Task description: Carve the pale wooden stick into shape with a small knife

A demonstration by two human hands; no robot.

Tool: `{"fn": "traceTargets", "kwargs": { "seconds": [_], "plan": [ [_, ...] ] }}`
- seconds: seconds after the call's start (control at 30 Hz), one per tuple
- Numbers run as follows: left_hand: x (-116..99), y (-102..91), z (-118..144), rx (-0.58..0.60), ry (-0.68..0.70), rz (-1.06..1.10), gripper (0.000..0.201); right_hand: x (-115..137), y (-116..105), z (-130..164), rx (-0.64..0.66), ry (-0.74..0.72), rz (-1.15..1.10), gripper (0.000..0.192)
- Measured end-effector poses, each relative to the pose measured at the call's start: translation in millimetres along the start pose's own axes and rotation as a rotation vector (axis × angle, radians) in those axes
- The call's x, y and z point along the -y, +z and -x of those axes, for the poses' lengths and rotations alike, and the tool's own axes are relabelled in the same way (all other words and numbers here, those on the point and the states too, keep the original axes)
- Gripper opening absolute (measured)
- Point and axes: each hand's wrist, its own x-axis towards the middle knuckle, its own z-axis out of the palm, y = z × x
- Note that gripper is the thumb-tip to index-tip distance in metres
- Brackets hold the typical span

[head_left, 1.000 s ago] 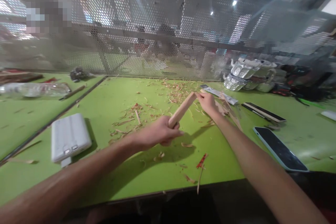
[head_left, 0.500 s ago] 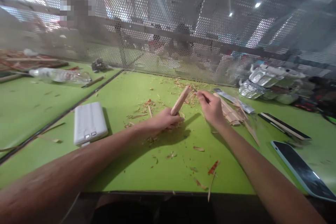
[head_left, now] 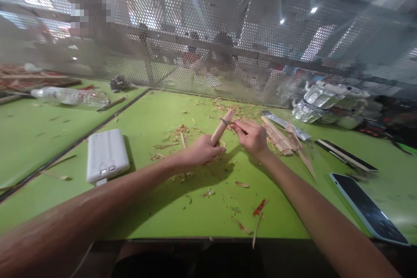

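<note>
Frame centre: left hand [head_left: 202,150] grips wooden stick [head_left: 217,134]; right hand [head_left: 252,136] pinches dark blade [head_left: 224,121] across it; apparent step, paring; next stroke wants steady stick, shallow angle.

No lettering, brand, number or sign could be read; any marks on the white rectangular plastic power bank [head_left: 107,152], the clear plastic bottle [head_left: 70,96] and the pale-blue-edged black phone [head_left: 365,204] were too blurred.

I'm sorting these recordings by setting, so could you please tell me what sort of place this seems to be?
It looks like a workshop or craft room: wood shavings lie scattered over the green table, the left hand holds a wooden stick, and a perforated screen stands behind.
</note>
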Motion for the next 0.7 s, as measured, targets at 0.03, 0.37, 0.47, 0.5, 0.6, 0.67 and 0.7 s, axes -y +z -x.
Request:
{"fn": "traceTargets", "kwargs": {
  "seconds": [0.03,0.37,0.47,0.5,0.6,0.67,0.7],
  "plan": [
    [0.0,1.2,1.4,0.001,-0.008,-0.001,0.031,-2.9,-0.2,-0.5,0.014,0.027,0.007,0.038],
    [-4.6,12.2,13.8,0.175,0.064,-0.001,0.03,-81.3,-22.4,1.3,-0.128,0.565,0.055,0.043],
    [0.1,0.1,4.8,0.077,0.032,-0.017,0.03,-69.5,-18.4,-1.2,-0.115,0.514,-0.021,0.042],
    [1.7,-2.2,2.4,0.063,0.027,-0.014,0.03,-61.8,-17.1,-2.5,-0.106,0.484,-0.045,0.04],
    [5.3,-2.5,-2.0,0.058,-0.006,0.049,0.029,-35.6,-15.7,-6.0,-0.1,0.373,-0.106,0.036],
    [6.1,-0.9,-3.0,0.051,-0.027,0.103,0.028,-18.5,-14.7,-6.5,-0.069,0.274,-0.144,0.034],
    [6.1,-0.6,-3.1,0.051,-0.031,0.129,0.027,-10.6,-13.4,-5.9,-0.04,0.216,-0.164,0.033]
  ]
}}
